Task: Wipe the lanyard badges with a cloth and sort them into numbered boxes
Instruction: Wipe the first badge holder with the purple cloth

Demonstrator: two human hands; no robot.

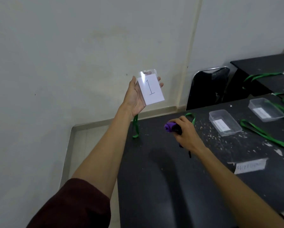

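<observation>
Raised above the far left corner of the black table (154, 178), the left hand (136, 97) holds a clear badge (152, 89). Its thumb lies along one edge and its fingertips curl round the other. The card inside shows a handwritten "1". A green lanyard (136, 127) hangs from under this hand down to the table's left edge. Over the table's middle, the right hand (185, 134) grips a bunched purple cloth (169, 126), fingers closed round it. Toward the table's right side stand two clear boxes, the nearer box (225, 122) and the farther box (266, 111), each with a white label inside, unreadable. More green straps (266, 135) lie on the table beside them.
</observation>
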